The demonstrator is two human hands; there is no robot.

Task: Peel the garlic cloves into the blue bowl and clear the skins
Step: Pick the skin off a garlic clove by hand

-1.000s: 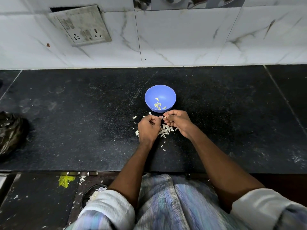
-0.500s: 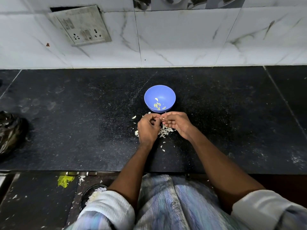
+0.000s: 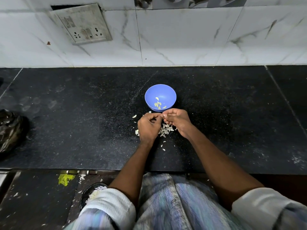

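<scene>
Head view: both hands meet just in front of the bowl [image 3: 160, 97], which stands on the black table [image 3: 83, 122] near its middle. The left hand [image 3: 147, 128] has its fingers curled in, and the right hand [image 3: 178, 121] pinches a small pale clove [image 3: 164, 115] at its fingertips; the left thumb and forefinger touch the same spot, though whether they grip the clove cannot be told. A few peeled cloves [image 3: 158, 104] lie at the bottom of the bowl. A heap of white skins [image 3: 165, 129] lies on the table under and between the hands, with stray flakes scattered nearer the table's front edge and one just left of the bowl. A black bag [image 3: 10, 128] sits at the far left of the table.
</scene>
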